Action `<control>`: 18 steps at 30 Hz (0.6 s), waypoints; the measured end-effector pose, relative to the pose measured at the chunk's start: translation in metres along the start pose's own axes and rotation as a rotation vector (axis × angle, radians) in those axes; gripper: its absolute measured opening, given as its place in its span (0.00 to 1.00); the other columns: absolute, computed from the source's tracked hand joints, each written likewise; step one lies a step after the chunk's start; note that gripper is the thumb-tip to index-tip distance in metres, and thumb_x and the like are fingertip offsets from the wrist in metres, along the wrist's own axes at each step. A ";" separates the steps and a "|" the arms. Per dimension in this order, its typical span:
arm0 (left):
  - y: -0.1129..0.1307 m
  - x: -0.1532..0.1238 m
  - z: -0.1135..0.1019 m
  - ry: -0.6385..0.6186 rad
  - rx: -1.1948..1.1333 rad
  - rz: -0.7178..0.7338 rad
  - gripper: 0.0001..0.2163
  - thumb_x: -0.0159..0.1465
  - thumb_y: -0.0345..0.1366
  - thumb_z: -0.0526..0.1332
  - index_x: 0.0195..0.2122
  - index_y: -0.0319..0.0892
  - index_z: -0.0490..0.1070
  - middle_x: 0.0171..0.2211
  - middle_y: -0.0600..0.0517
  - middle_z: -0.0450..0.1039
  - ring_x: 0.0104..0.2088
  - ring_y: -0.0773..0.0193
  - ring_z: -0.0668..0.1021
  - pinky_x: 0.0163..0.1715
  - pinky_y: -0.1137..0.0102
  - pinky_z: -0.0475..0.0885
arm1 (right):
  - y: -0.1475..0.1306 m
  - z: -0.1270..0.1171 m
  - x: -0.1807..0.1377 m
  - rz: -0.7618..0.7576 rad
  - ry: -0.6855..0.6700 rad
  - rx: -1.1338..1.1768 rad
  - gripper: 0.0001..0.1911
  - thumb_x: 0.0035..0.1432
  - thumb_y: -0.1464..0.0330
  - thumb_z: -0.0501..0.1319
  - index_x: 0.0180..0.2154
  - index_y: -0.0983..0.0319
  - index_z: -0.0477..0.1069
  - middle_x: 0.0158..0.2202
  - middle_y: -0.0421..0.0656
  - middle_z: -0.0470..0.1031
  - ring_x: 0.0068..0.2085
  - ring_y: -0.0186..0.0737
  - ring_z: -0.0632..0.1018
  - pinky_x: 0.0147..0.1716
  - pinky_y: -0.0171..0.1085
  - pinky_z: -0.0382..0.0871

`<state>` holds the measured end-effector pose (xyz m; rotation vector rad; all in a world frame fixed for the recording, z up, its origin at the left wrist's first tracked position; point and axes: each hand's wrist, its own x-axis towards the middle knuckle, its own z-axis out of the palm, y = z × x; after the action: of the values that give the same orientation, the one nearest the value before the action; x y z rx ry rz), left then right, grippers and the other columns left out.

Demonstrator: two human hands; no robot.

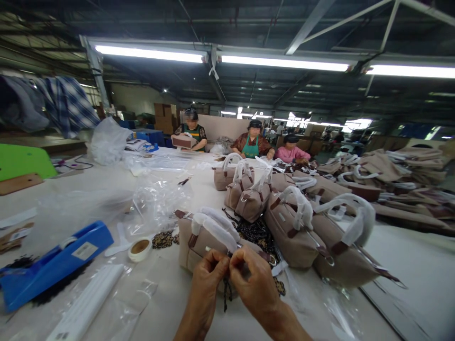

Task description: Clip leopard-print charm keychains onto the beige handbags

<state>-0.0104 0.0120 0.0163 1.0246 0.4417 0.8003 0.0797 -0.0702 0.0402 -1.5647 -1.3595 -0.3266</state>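
Note:
A taupe handbag (199,237) with white-wrapped handles lies on the white table (106,189) just beyond my hands. My left hand (208,274) and my right hand (254,279) meet in front of it, fingers pinched together on a small dark cord or strap piece at the bag's near edge. Dark strands hang down between my hands. What exactly the fingertips grip is too small to make out.
More taupe handbags (291,227) with wrapped handles are lined up to the right. A blue tape dispenser (53,263), a tape roll (140,248) and clear plastic bags (156,199) lie to the left. Three people (253,142) work at the far end.

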 end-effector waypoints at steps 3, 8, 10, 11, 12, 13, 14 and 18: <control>0.002 0.005 -0.004 -0.029 0.095 0.008 0.17 0.51 0.46 0.71 0.22 0.38 0.69 0.21 0.55 0.67 0.25 0.69 0.69 0.27 0.75 0.66 | 0.006 -0.003 0.001 -0.020 -0.044 0.014 0.07 0.54 0.77 0.56 0.28 0.59 0.66 0.25 0.38 0.71 0.28 0.35 0.74 0.29 0.32 0.67; 0.005 0.007 -0.026 0.002 0.319 0.066 0.18 0.50 0.51 0.68 0.31 0.40 0.77 0.24 0.51 0.75 0.20 0.65 0.73 0.21 0.72 0.69 | 0.022 -0.021 -0.001 0.141 -0.111 -0.035 0.22 0.48 0.73 0.64 0.47 0.58 0.68 0.41 0.43 0.77 0.41 0.42 0.77 0.39 0.36 0.72; 0.001 0.007 -0.044 0.195 0.382 0.210 0.18 0.54 0.52 0.65 0.36 0.43 0.77 0.33 0.50 0.78 0.23 0.64 0.74 0.22 0.72 0.70 | 0.031 -0.024 -0.003 0.204 -0.144 -0.161 0.39 0.42 0.72 0.67 0.58 0.58 0.61 0.55 0.48 0.70 0.53 0.51 0.72 0.49 0.44 0.69; -0.003 0.007 -0.056 0.288 0.432 0.284 0.17 0.56 0.52 0.63 0.36 0.44 0.76 0.36 0.51 0.78 0.25 0.64 0.75 0.23 0.71 0.71 | 0.036 -0.023 -0.005 0.223 -0.198 -0.215 0.45 0.39 0.72 0.68 0.61 0.58 0.57 0.58 0.50 0.66 0.57 0.54 0.69 0.53 0.47 0.66; -0.009 0.009 -0.070 0.363 0.503 0.337 0.16 0.57 0.52 0.62 0.36 0.45 0.76 0.36 0.51 0.77 0.27 0.63 0.75 0.27 0.71 0.72 | 0.042 -0.020 -0.005 0.242 -0.269 -0.262 0.48 0.38 0.72 0.68 0.62 0.59 0.56 0.60 0.51 0.65 0.58 0.56 0.68 0.55 0.48 0.63; -0.017 0.012 -0.085 0.412 0.589 0.355 0.15 0.57 0.51 0.62 0.35 0.45 0.75 0.34 0.52 0.77 0.29 0.61 0.76 0.30 0.70 0.73 | 0.047 -0.017 -0.006 0.265 -0.338 -0.308 0.47 0.37 0.74 0.67 0.62 0.59 0.57 0.58 0.51 0.67 0.56 0.57 0.69 0.55 0.49 0.63; -0.027 0.016 -0.102 0.429 0.667 0.344 0.15 0.56 0.51 0.62 0.35 0.45 0.75 0.32 0.53 0.77 0.32 0.58 0.77 0.34 0.68 0.74 | 0.052 -0.013 -0.005 0.291 -0.393 -0.358 0.44 0.37 0.75 0.65 0.60 0.59 0.61 0.55 0.51 0.70 0.54 0.57 0.71 0.53 0.48 0.63; -0.079 0.037 -0.165 0.420 0.924 0.311 0.11 0.55 0.45 0.61 0.34 0.46 0.75 0.35 0.49 0.79 0.39 0.50 0.80 0.42 0.59 0.75 | 0.069 -0.001 0.010 0.342 -0.477 -0.474 0.29 0.34 0.77 0.61 0.44 0.59 0.73 0.42 0.47 0.76 0.44 0.53 0.75 0.46 0.44 0.67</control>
<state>-0.0661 0.1143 -0.1291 1.8147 1.0893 1.1278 0.1425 -0.0560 0.0142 -2.3464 -1.3907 -0.0606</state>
